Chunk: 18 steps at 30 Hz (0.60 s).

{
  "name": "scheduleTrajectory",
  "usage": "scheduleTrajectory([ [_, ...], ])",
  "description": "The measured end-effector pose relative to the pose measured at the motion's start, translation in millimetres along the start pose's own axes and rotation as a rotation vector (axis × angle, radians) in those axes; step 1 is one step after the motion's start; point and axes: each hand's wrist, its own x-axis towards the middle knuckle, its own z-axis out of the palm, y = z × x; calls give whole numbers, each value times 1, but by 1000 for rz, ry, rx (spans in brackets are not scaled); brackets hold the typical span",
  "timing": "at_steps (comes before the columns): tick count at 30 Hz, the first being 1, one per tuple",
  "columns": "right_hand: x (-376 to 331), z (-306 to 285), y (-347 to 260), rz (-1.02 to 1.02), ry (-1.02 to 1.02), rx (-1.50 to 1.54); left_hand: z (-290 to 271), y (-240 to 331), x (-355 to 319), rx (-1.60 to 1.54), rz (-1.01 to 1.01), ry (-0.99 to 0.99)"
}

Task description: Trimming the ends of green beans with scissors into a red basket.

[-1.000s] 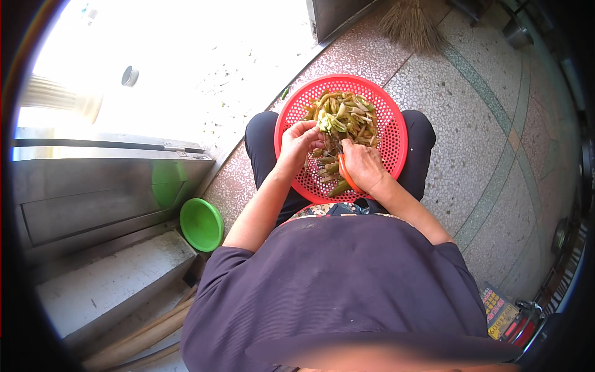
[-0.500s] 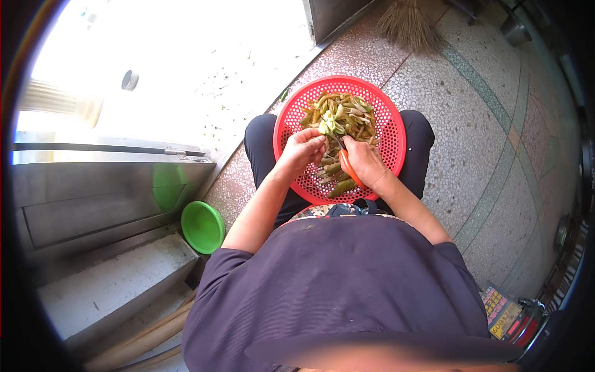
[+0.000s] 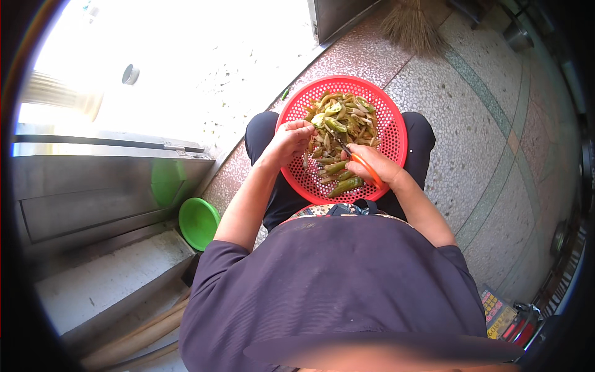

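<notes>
A round red plastic basket (image 3: 394, 133) with a perforated wall rests on my lap. Inside lies a heap of green and yellowish-brown long peppers (image 3: 361, 118), with several larger whole ones (image 3: 346, 186) near its front edge. My left hand (image 3: 290, 144), at the basket's left side, pinches a light green pepper (image 3: 320, 120), which looks split open. My right hand (image 3: 379, 162) is closed around the orange handles of a pair of scissors (image 3: 370, 170). Their dark blades point up and left toward the pepper, over the heap.
A green plastic bowl (image 3: 199, 224) stands on the floor to the left, beside a metal door frame (image 3: 93, 186). A straw broom (image 3: 412, 28) lies at the far side on the speckled floor (image 3: 458, 142). Wooden poles (image 3: 139, 338) lie at lower left.
My left hand has drawn left and slightly up with the pepper. My right hand has moved back to the right with the scissors, and their blades now show more clearly.
</notes>
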Motion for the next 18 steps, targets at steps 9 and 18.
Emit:
scheduleTrajectory([
  [9, 4, -4, -10, 88, -165, 150, -2, 4, 4, 79, -95, -120],
  [18, 3, -10, -25, 290, -266, 348, -2, 2, 7, 82, -84, -150],
])
